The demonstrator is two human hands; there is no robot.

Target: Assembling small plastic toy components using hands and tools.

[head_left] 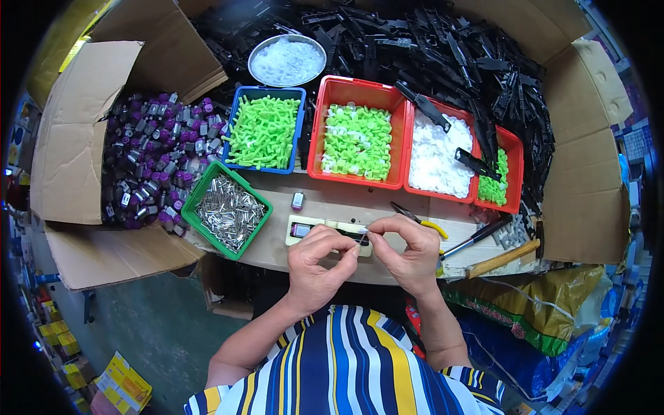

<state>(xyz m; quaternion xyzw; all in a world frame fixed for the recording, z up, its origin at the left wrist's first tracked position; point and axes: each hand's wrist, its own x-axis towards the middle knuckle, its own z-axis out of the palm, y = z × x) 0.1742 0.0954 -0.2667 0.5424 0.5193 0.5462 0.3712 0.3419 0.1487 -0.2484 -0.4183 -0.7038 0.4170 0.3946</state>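
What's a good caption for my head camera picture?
Left hand and right hand pinching a tiny part above a cream fixture, near colourful bins.

Close in at six o'clock, a smooth cream plastic oblong holder (330, 223); farther out, a matt blue-and-white striped cloth shirt (346, 366); at nine, shiny slender silver metal pins (232, 211) in a glossy green plastic rectangular tray (254, 234).

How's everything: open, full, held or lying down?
Left hand: pinched on a small thin piece
Right hand: pinching it too
Cream holder: partly hidden, purple-grey block inside
Pliers: lying, partly hidden
Cardboard box: open, purple-grey blocks inside
Green bin: open, metal pins inside
Blue bin: open, green sticks inside
Red bins: open, green or white pieces inside
Round dish: holding clear pieces
Black parts: heaped
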